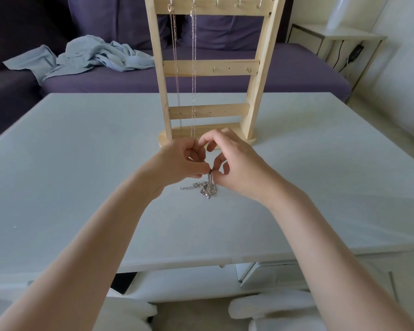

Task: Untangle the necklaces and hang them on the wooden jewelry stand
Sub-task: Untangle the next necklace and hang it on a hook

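Behind stand (210,68), crumpled cloth (81,58).

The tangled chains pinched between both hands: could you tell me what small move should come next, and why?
Probably ease the hands apart a little to loosen the knot. The left hand and right hand pinch the tangled chains at one point, with the rest bunched on the table.

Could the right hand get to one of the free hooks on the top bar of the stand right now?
Probably not yet: the right hand and left hand both pinch the tangled chain. The path up to the free hooks looks unobstructed otherwise.
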Tool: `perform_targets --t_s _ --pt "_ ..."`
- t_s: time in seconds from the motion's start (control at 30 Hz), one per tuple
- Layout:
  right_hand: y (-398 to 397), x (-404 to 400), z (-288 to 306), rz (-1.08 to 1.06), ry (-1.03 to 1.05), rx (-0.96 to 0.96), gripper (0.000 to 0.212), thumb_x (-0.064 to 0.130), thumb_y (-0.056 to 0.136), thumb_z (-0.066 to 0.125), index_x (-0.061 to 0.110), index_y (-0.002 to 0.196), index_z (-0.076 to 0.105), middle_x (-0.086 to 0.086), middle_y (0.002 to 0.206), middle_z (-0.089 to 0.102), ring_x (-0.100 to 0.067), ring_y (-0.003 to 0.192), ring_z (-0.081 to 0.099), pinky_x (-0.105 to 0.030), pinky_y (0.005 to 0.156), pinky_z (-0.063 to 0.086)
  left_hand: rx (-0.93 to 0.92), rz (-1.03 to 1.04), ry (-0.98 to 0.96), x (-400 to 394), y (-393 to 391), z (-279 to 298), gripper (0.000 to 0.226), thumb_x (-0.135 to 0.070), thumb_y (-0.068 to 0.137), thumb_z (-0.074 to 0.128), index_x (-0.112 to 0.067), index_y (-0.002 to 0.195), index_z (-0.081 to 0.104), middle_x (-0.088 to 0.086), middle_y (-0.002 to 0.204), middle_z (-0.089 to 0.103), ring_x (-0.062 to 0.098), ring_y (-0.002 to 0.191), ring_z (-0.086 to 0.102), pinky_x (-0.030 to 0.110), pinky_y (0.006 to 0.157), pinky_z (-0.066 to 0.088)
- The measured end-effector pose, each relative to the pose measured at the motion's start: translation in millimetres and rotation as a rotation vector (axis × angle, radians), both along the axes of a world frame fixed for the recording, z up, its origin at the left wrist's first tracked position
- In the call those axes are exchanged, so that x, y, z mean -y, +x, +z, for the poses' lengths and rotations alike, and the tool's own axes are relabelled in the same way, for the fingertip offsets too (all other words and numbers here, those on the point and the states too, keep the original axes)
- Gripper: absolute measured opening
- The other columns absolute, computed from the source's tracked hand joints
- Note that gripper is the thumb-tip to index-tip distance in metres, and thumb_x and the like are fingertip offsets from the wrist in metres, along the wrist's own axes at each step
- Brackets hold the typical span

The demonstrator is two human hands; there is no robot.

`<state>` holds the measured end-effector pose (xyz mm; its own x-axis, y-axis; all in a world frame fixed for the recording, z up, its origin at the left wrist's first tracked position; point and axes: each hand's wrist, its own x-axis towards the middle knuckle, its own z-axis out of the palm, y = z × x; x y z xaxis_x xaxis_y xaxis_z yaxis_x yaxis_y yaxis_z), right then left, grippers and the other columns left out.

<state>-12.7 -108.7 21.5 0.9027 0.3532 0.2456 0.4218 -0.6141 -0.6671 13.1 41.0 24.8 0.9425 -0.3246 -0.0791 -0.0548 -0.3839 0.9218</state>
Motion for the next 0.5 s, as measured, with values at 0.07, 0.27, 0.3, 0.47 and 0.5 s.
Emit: perform_targets --t_s 0.07,0.27,0.3,0.47,0.5 --pt "0 -1 -1 0.000 -0.018 0.013 0.045 -0.011 0.078 0.056 0.015 0.114 0.049 0.003 0.105 0.040 -0.013 0.072 0.057 -0.014 0.062 0.041 0.004 -0.002 0.017 0 0 -1 0.023 0.005 0.077 0.065 -0.013 0.072 0.052 -0.007 0.059 0.049 0.000 0.051 0.053 0.013 0.061 0.052" --pt "-2 -6 -3 0.005 -0.073 0.064 0.041 -0.013 0.076 0.054 0.011 0.110 0.046 -0.002 0.102 0.040 -0.025 0.077 0.057 -0.038 0.070 0.048 -0.057 -0.008 0.063 -2 1 -2 0.018 -0.003 0.080 0.066 -0.015 0.076 0.053 -0.004 0.067 0.054 0.009 0.058 0.057 0.014 0.064 0.051" --pt "-2 -6 -3 0.006 -0.079 0.063 0.040 -0.012 0.076 0.054 0.010 0.109 0.046 -0.001 0.101 0.039 -0.026 0.077 0.057 -0.042 0.071 0.048 -0.062 -0.014 0.078 -2 1 -1 0.017 -0.005 0.081 0.066 -0.016 0.078 0.053 -0.003 0.068 0.055 0.009 0.057 0.058 0.010 0.061 0.049" --pt "-2 -10 -7 0.053 -0.134 0.027 0.039 -0.007 0.076 0.059 0.010 0.107 0.043 -0.001 0.104 0.037 -0.026 0.082 0.054 -0.046 0.074 0.049 0.014 -0.085 0.219 1 -2 -1 0.016 -0.006 0.076 0.066 -0.011 0.089 0.057 -0.001 0.072 0.062 0.010 0.057 0.058 0.010 0.052 0.043" --pt "-2 -11 -9 0.064 -0.145 0.023 0.040 -0.009 0.075 0.059 0.010 0.107 0.043 -0.001 0.105 0.037 -0.027 0.084 0.055 -0.047 0.074 0.050 0.050 -0.109 0.267 1 -2 -2 0.018 -0.006 0.075 0.067 -0.010 0.089 0.057 -0.001 0.074 0.063 0.012 0.060 0.057 0.015 0.056 0.044"
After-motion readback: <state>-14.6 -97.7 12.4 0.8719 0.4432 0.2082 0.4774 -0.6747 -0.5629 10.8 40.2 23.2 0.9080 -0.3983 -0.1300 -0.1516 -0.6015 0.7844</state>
